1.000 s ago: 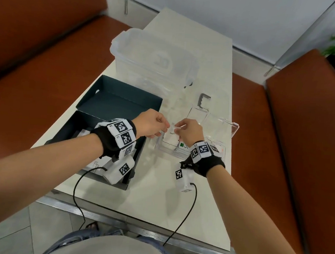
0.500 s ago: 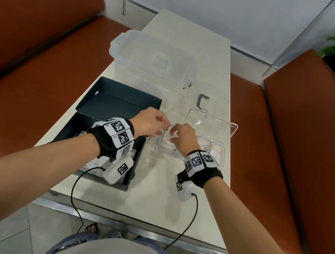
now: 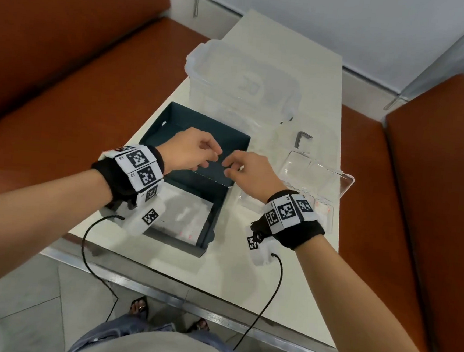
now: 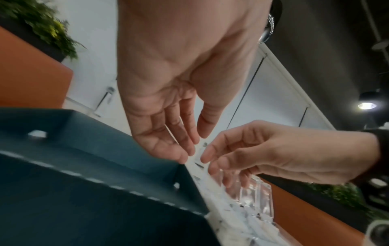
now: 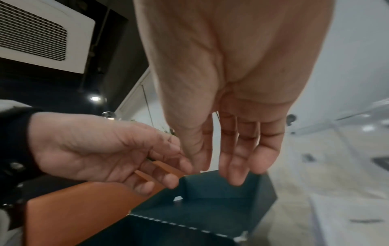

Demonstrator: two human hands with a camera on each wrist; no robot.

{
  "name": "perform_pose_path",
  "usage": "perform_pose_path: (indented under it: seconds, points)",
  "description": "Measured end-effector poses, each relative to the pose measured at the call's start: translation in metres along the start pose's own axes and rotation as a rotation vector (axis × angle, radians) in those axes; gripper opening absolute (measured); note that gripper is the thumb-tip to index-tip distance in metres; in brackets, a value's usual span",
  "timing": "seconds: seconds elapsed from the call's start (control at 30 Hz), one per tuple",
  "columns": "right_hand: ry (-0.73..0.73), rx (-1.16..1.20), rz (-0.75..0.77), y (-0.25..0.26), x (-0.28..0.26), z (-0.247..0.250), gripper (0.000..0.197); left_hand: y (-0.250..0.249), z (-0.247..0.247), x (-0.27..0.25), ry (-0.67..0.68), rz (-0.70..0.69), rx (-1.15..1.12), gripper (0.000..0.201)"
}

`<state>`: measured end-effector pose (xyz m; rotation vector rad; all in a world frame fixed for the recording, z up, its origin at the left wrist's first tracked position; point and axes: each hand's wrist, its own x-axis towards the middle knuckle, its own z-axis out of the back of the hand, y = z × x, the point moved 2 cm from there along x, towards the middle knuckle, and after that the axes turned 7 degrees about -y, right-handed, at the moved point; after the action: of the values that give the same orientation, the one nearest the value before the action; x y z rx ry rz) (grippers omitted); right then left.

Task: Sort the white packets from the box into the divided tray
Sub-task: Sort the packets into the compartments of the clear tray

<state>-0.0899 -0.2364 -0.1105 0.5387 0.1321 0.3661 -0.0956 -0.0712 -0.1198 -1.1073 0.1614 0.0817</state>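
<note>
No readable brand text; only black-and-white square marker tags on both wristbands. Left hand (image 3: 188,151) and right hand (image 3: 249,171) hover fingertip to fingertip above the open dark teal cardboard box (image 3: 197,178), fingers loosely curled, holding nothing. White flat packets (image 3: 182,216) lie in the box's near half, blurred, with pale red print I can't read. Clear plastic divided tray (image 3: 313,183) sits just right of the box on the white counter (image 3: 245,261), contents partly hidden by the right wrist.
</note>
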Motion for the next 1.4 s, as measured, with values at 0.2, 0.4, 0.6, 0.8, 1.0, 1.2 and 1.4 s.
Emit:
perform_pose_path:
  seconds: [0.2,0.4,0.6,0.8,1.0,1.2,1.4]
  points:
    - [0.274,-0.121,0.159,0.051,0.01,-0.049,0.023,0.052,0.051,-0.021,-0.124,0.048,0.137,0.014]
    - [0.606,-0.383,0.191,0.058,0.008,-0.09,0.058,0.087,0.08,-0.038,-0.21,0.09,0.525,0.048]
    - [0.793,-0.68,0.11,0.049,-0.012,-0.108,0.076,0.119,0.085,-0.048,-0.085,0.219,0.444,0.045]
    - [0.744,-0.569,0.226,0.065,-0.022,-0.132,0.055,0.121,0.086,-0.05,-0.057,0.184,0.398,0.04]
    - [0.583,-0.2,0.093,0.084,-0.001,-0.128,0.051,0.122,0.088,-0.054,-0.061,0.15,0.371,0.04]
    - [0.635,-0.416,0.096,0.075,0.001,-0.115,0.054,0.122,0.089,-0.054,-0.051,0.151,0.344,0.042]
    - [0.784,-0.706,0.267,0.068,-0.02,-0.132,0.047,0.122,0.088,-0.055,-0.052,0.145,0.336,0.042]
